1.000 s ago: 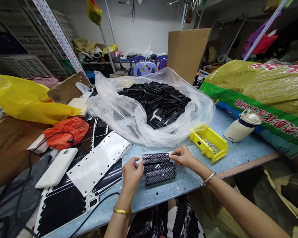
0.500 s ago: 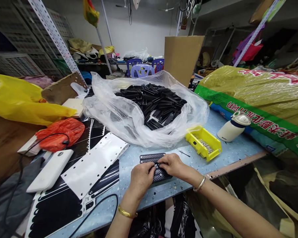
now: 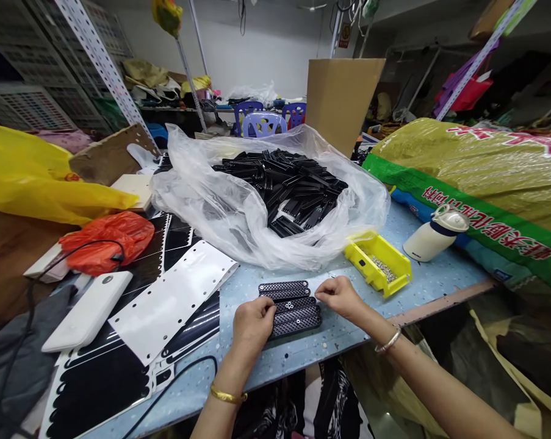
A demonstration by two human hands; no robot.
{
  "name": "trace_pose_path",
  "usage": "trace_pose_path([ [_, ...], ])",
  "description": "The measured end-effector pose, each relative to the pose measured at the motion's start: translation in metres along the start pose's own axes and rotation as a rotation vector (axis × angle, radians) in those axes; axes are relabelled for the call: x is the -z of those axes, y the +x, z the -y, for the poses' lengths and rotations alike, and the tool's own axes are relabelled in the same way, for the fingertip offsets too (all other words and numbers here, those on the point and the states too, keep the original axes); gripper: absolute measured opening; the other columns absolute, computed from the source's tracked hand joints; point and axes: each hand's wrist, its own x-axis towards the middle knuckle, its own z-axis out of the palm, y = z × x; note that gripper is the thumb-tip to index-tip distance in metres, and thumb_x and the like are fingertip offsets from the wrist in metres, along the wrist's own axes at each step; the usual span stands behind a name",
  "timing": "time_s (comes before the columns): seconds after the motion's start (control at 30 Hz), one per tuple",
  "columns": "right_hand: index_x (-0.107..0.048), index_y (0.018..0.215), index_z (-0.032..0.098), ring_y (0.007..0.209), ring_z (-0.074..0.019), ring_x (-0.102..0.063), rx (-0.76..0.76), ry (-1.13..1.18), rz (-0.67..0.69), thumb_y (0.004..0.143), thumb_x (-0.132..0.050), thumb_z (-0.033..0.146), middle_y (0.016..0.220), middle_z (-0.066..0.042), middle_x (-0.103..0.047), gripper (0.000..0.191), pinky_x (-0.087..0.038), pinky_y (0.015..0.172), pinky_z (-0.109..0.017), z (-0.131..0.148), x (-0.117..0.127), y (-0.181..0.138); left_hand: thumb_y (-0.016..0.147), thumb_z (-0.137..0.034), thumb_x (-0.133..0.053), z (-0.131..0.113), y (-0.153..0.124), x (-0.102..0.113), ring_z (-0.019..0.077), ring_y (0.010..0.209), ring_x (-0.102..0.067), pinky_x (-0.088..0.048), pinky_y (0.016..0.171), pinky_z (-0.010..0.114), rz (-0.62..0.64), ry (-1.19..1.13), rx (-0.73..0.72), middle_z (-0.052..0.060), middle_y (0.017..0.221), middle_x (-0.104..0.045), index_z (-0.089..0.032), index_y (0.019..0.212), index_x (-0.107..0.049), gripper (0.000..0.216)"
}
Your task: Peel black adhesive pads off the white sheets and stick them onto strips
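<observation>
Several black strips (image 3: 298,317) with a diamond-pattern surface lie side by side on the blue table, with a few small silver rings (image 3: 289,305) on top near the middle. My left hand (image 3: 249,326) is at their left end, thumb and fingers pressed together at the edge of the strips. Just off the right end, my right hand (image 3: 342,299) is closed in a pinch, apart from the strips. Whatever either pinch holds is too small or hidden to make out. A thin dark rod partly shows behind the right fingers.
Beyond the strips, a clear plastic bag (image 3: 220,225) holds a heap of black pieces (image 3: 298,183). To the right stand a yellow bin (image 3: 371,271) of small silver parts and a cream bottle (image 3: 433,238). A white perforated sheet (image 3: 174,302) and a white power bank (image 3: 87,311) lie left.
My hands have parted from the middle of the strips, the left moving to the left end and the right off to the right. The strips and silver rings are now uncovered.
</observation>
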Motion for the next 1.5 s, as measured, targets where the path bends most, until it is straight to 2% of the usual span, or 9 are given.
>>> trace_pose_path([
  [0.13,-0.07,0.051,0.016,0.046,-0.0116,-0.048,-0.082,0.187,-0.016,0.059,-0.065,0.013,0.047,0.0,-0.062,0.01,-0.035,0.049,-0.024,-0.004,-0.002,-0.003,0.068,-0.023,-0.062,0.0,0.002,0.0,0.013,0.044,-0.046,-0.03,0.052,0.024,-0.017,-0.136,0.09,-0.004,0.04,-0.048,-0.022,0.057,-0.069,0.014],
  [0.27,-0.069,0.05,0.016,0.046,-0.0101,-0.047,-0.097,0.25,0.003,0.057,-0.063,0.009,0.046,0.001,-0.062,0.011,-0.035,0.049,-0.022,0.002,-0.014,-0.004,0.068,-0.028,-0.059,-0.003,0.0,0.003,0.0132,0.047,-0.047,-0.031,0.053,0.024,-0.011,-0.174,0.105,-0.004,0.043,-0.051,-0.02,0.057,-0.07,0.018],
  [0.47,-0.065,0.046,0.016,0.044,-0.0091,-0.045,-0.139,0.225,-0.047,0.056,-0.06,0.007,0.044,0.003,-0.059,0.015,-0.03,0.045,-0.021,0.008,-0.023,0.001,0.067,-0.031,-0.057,-0.002,-0.002,0.003,0.012,0.046,-0.044,-0.031,0.051,0.024,-0.025,-0.207,0.109,-0.004,0.042,-0.047,-0.02,0.056,-0.07,0.02],
  [0.67,-0.061,0.047,0.016,0.039,-0.0077,-0.039,-0.151,0.269,-0.029,0.06,-0.058,0.011,0.04,0.004,-0.052,0.015,-0.029,0.042,-0.021,0.008,-0.013,0.001,0.061,-0.033,-0.061,0.004,0.0,0.0,0.0115,0.044,-0.043,-0.03,0.049,0.023,-0.049,-0.309,0.162,-0.004,0.041,-0.047,-0.019,0.055,-0.07,0.018],
  [0.8,-0.063,0.047,0.015,0.042,-0.0077,-0.041,-0.114,0.27,-0.013,0.058,-0.06,0.01,0.041,0.004,-0.054,0.013,-0.03,0.044,-0.021,0.007,-0.012,-0.003,0.059,-0.034,-0.061,0.007,0.0,-0.003,0.0109,0.043,-0.041,-0.029,0.048,0.023,-0.05,-0.363,0.177,-0.004,0.04,-0.046,-0.018,0.054,-0.07,0.018],
  [0.93,-0.063,0.048,0.016,0.045,-0.0088,-0.045,-0.093,0.18,0.004,0.057,-0.06,0.008,0.044,0.003,-0.056,0.013,-0.032,0.047,-0.021,0.009,-0.02,-0.002,0.058,-0.034,-0.063,0.01,0.001,-0.006,0.0104,0.044,-0.039,-0.028,0.048,0.023,-0.044,-0.411,0.191,-0.004,0.041,-0.046,-0.018,0.053,-0.07,0.019],
  [1.07,-0.056,0.046,0.017,0.044,-0.0086,-0.042,-0.127,0.098,-0.057,0.057,-0.061,0.01,0.042,0.004,-0.051,0.014,-0.028,0.044,-0.021,0.01,-0.026,0.001,0.058,-0.035,-0.064,0.011,0.001,-0.006,0.0101,0.045,-0.039,-0.027,0.048,0.022,-0.033,-0.443,0.197,-0.004,0.042,-0.047,-0.017,0.053,-0.07,0.019],
  [1.23,-0.052,0.051,0.019,0.041,-0.0077,-0.041,-0.194,0.118,-0.129,0.052,-0.066,0.011,0.04,0.007,-0.046,0.016,-0.028,0.041,-0.02,0.006,-0.019,0.004,0.059,-0.035,-0.066,0.012,0.0,-0.005,0.0098,0.046,-0.038,-0.026,0.048,0.022,-0.037,-0.449,0.19,-0.004,0.043,-0.047,-0.017,0.054,-0.07,0.019],
  [1.5,-0.058,0.049,0.016,0.031,-0.0085,-0.044,-0.27,0.251,0.027,0.055,-0.061,0.016,0.04,0.005,-0.053,0.007,-0.032,0.034,-0.02,-0.001,-0.014,0.006,0.06,-0.035,-0.067,0.017,0.0,-0.008,0.0103,0.048,-0.038,-0.026,0.049,0.023,-0.02,-0.486,0.181,-0.003,0.045,-0.048,-0.017,0.055,-0.071,0.019],
])
